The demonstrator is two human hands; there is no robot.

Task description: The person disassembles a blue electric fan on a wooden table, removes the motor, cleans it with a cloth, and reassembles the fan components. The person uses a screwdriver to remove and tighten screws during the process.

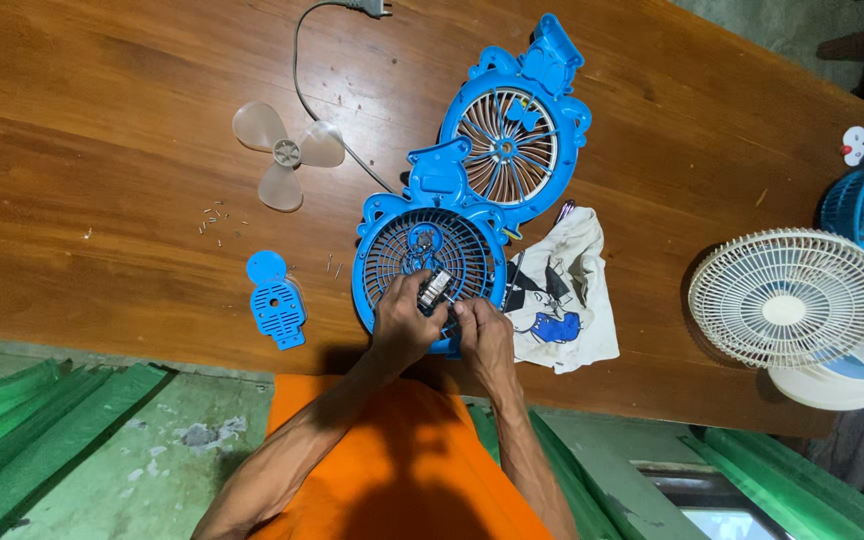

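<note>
1. Your left hand [404,322] grasps the small motor [435,288], fingers curled around it, over the blue grille [392,250] at the table's [102,150] near edge.
2. Your right hand [484,335] sits just right of it, fingers pressed to the grille's near rim and the motor; whether it is clenched you cannot tell.
3. A white cloth [577,300] lies just right of the grille; a blue cover [276,300] lies to the left.
4. A white fan [792,300] stands well to the right.
5. Farther off lie loose screws [214,220], a clear blade [286,153] and a second blue shell [517,135].
6. A grey cord [302,70] runs to the far edge.
</note>
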